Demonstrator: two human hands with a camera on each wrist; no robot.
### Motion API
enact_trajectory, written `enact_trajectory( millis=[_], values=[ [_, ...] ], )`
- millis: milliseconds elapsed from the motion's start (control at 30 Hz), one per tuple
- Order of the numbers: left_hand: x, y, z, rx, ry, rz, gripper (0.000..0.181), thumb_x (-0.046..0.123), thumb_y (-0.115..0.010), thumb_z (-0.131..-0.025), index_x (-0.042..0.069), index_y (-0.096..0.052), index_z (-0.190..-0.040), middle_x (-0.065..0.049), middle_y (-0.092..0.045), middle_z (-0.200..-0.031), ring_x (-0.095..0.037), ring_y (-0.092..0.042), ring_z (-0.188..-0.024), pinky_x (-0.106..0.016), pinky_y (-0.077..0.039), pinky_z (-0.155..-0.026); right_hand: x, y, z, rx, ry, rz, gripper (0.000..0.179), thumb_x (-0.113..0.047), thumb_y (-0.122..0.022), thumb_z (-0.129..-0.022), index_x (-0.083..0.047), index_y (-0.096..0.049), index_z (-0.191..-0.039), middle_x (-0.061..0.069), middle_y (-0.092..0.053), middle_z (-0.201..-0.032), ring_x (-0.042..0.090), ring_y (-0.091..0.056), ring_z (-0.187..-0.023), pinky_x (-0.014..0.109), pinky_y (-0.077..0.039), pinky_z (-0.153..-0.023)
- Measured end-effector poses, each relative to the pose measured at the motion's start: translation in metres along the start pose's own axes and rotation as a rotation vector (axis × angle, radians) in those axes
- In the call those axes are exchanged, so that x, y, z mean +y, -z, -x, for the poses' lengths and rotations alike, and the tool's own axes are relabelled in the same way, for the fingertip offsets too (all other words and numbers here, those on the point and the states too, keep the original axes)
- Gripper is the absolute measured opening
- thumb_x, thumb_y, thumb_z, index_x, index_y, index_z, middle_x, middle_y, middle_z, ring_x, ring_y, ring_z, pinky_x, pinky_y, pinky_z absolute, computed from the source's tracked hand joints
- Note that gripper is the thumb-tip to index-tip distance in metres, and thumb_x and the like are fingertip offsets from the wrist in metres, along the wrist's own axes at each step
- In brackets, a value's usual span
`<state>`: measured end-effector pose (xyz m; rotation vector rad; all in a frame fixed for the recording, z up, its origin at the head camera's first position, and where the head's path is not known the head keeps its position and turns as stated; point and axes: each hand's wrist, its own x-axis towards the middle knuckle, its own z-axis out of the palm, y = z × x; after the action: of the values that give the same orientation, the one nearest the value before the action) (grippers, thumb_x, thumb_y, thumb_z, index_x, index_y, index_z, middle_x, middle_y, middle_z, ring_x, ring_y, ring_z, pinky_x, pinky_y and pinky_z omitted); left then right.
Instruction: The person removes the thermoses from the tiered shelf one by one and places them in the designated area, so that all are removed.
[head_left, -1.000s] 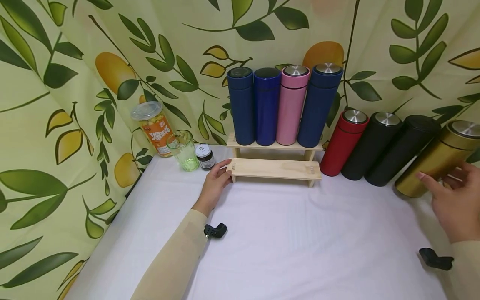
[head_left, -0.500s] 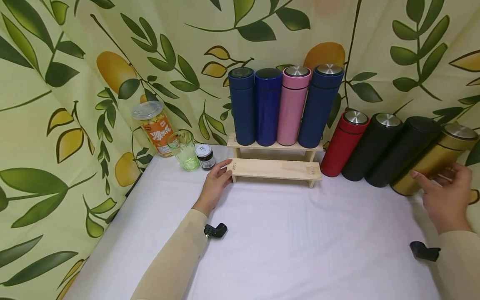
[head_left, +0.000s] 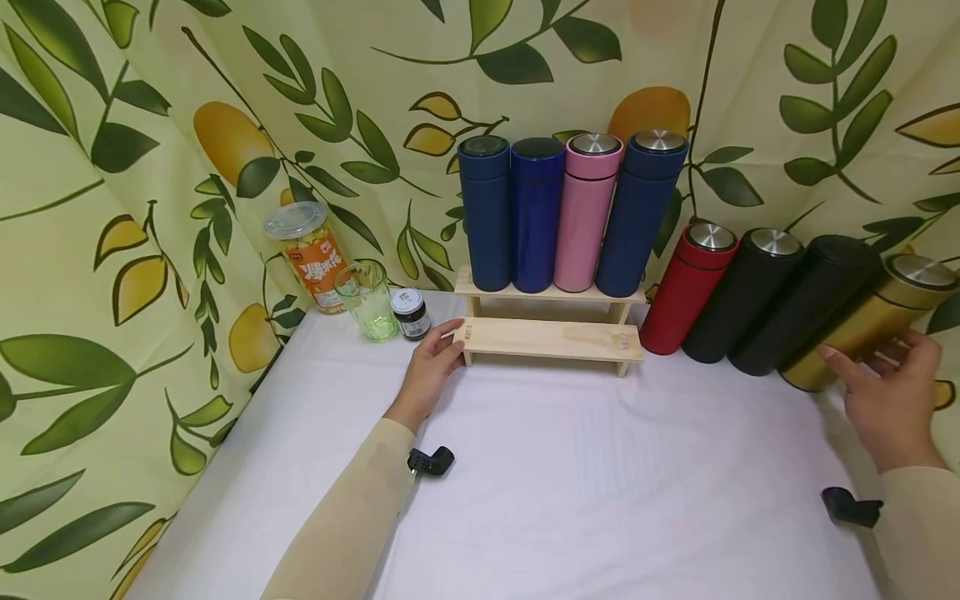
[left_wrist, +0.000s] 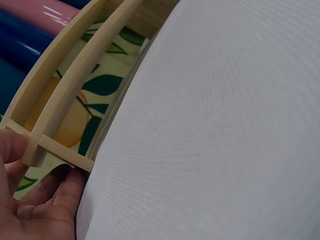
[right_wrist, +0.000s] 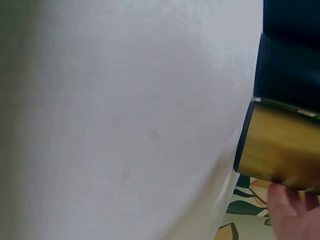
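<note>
At the right end of a row of bottles, my right hand [head_left: 892, 400] grips the gold thermos bottle [head_left: 855, 337], thumb in front and fingers round its right side. The gold bottle stands close beside a matte black thermos bottle [head_left: 806, 304]. In the right wrist view, fingers [right_wrist: 282, 212] meet the gold bottle's side near its base. My left hand [head_left: 431, 362] holds the left end of a two-tier wooden stand [head_left: 551, 337]. The left wrist view has the thumb over the lower shelf's end and the fingers by its leg [left_wrist: 65, 152].
Two dark blue thermos bottles [head_left: 486, 217] [head_left: 643, 217], a glossy blue one [head_left: 536, 221] and a pink one [head_left: 587, 217] stand on the upper shelf. Right of the stand are red [head_left: 686, 292] and black [head_left: 738, 300] bottles. Left are a jar [head_left: 410, 314], green glass [head_left: 367, 304] and snack tub [head_left: 311, 258].
My right hand has shifted left with the gold bottle, bringing it closer to the black bottle; over the last half second it barely moves. The left hand has stayed on the stand.
</note>
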<state>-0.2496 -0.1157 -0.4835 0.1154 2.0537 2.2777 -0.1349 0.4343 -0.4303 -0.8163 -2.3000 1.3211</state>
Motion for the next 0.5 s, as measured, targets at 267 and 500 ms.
enact_trajectory(
  millis=[267, 500],
  values=[
    [0.0, 0.0, 0.001, -0.008, 0.007, -0.001, 0.047, 0.0, -0.058, -0.11, 0.007, -0.058, -0.156, -0.026, -0.056, -0.153, -0.036, -0.057, -0.139, -0.044, -0.054, -0.111, -0.006, 0.003, 0.014, 0.025, -0.067, -0.025, 0.082, -0.033, -0.062, -0.111, -0.032, -0.006, -0.172, 0.009, -0.025, -0.169, 0.011, -0.041, -0.139, 0.027, -0.037, -0.121],
    [0.0, 0.001, 0.0, -0.001, 0.006, -0.003, 0.046, 0.001, -0.058, -0.11, 0.007, -0.058, -0.156, -0.024, -0.056, -0.153, -0.034, -0.057, -0.14, -0.044, -0.054, -0.111, -0.022, 0.017, 0.021, 0.13, -0.042, -0.074, 0.071, -0.029, -0.068, -0.109, -0.033, -0.029, -0.168, -0.025, -0.04, -0.129, -0.01, -0.043, -0.1, -0.001, -0.042, -0.077]
  ],
)
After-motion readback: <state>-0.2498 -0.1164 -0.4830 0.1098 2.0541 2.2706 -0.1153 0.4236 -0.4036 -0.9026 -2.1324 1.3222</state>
